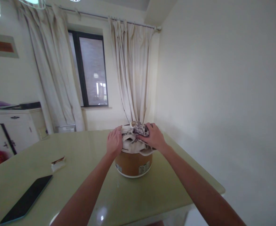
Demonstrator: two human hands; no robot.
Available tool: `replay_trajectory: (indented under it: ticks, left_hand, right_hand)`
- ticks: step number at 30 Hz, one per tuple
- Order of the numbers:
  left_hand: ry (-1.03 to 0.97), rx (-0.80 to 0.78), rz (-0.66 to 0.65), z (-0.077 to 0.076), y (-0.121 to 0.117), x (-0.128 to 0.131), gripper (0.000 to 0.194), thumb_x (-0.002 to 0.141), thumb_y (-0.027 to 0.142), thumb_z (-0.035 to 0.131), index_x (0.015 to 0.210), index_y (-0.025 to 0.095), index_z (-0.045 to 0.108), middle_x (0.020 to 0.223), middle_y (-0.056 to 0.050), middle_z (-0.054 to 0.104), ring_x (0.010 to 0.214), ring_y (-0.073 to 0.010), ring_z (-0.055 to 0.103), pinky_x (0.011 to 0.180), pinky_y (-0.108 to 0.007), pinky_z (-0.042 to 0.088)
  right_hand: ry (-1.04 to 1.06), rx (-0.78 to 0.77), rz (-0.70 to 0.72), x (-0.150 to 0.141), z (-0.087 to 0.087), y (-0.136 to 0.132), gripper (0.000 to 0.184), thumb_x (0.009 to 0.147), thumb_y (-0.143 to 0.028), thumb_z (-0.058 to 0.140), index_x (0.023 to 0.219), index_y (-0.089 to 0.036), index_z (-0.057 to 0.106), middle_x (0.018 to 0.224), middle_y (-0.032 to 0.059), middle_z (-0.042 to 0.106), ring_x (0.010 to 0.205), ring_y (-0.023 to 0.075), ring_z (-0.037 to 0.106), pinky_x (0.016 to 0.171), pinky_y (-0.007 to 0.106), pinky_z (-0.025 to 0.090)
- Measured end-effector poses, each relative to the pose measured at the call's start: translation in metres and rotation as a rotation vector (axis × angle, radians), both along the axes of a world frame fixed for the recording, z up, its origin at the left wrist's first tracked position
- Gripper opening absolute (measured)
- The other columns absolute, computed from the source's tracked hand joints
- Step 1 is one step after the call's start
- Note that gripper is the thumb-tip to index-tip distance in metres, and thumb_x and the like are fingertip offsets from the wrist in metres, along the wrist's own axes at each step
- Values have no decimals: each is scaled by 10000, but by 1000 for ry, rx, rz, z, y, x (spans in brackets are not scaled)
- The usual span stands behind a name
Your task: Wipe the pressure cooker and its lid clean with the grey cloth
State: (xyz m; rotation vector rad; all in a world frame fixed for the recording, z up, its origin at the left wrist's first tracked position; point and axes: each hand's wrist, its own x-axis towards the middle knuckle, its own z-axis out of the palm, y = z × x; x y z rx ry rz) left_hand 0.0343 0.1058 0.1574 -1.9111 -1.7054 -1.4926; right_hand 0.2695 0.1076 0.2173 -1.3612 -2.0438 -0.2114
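Note:
In front of me a round brown container (130, 163) with a white bottom rim and printed labels stands on the table. Over its white top lies a crumpled cloth (141, 129), pale with dark grey-purple patterning. My left hand (114, 140) is closed against the upper left side of the container, fingers together along its edge. On the right, my right hand (155, 136) is wrapped round the bunched cloth and presses it on the top. Cloth and fingers hide much of the lid, and a loose fold hangs over the front right edge.
The glossy green table (81, 147) meets a bare wall (222, 94) on the right. A dark tablet (27, 199) and a small white packet (58, 164) lie to the left. Behind are curtains (135, 69), a window (93, 70) and a white cabinet (20, 128).

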Motion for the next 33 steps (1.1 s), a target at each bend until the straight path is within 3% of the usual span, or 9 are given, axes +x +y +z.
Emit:
replay_trajectory:
  ticks: [4,8,11,16,19,24,27,31,33]
  left_hand:
    - [-4,16,1,2,-2,2,500,1059,362,329,1471,240,586,1472,-92,652,1374,-297,561,1186,-513,417]
    - [-3,21,-9,3,-2,0,489,994,324,450,1452,243,602,1464,-93,659,1359,-316,576,1179,-522,424]
    - [-25,35,-16,4,-2,-1,495,966,270,446,1427,238,622,1439,-93,674,1341,-313,588,1167,-523,435]
    - [-29,40,-26,4,-1,-1,507,947,244,438,1416,232,631,1424,-89,684,1312,-307,607,1161,-510,447]
    - [-26,33,-35,4,-2,-2,516,955,238,418,1431,225,617,1450,-88,668,1330,-298,597,1168,-505,443]
    - [-25,28,-29,3,-2,-2,513,953,227,421,1425,222,621,1440,-89,674,1337,-296,593,1160,-494,446]
    - [-31,30,-16,3,-2,-2,514,943,214,430,1416,226,631,1428,-84,683,1333,-291,598,1164,-483,440]
    - [-41,13,-14,5,-5,-2,525,931,202,438,1419,226,631,1434,-75,681,1343,-290,593,1167,-474,436]
    - [-46,14,-21,5,-5,-2,532,925,197,442,1422,227,631,1435,-71,681,1345,-285,592,1173,-469,433]
  right_hand:
    - [58,-121,-152,10,16,49,497,907,-529,722,1280,-212,639,1193,156,645,1043,298,658,845,387,524]
    - [5,-95,-175,-5,20,60,535,942,-465,679,1430,-263,599,1256,177,625,1082,340,641,825,432,519]
    - [-33,-64,-188,-12,15,34,540,930,-464,678,1438,-296,605,1268,164,610,1137,347,619,862,440,519]
    - [-125,101,-176,-28,-2,-36,468,860,-557,721,1226,-265,719,1239,179,586,1173,399,567,903,509,491]
    - [-140,180,-90,-35,-5,-52,482,831,-583,740,1198,-271,726,1264,172,580,1173,400,562,927,525,479]
    - [103,3,58,-16,5,-2,475,853,-591,739,1180,-247,740,1156,101,644,1054,271,640,905,386,521]
    - [212,-106,67,-8,10,37,414,881,-547,730,1155,-237,751,1111,92,679,1020,261,663,923,390,532]
    - [189,-74,-122,-15,14,61,438,916,-465,695,1306,-267,713,1385,173,602,1295,381,543,1008,519,496]
    - [121,-61,-107,-18,15,61,472,943,-395,642,1402,-285,660,1554,163,477,1385,400,461,1016,536,485]
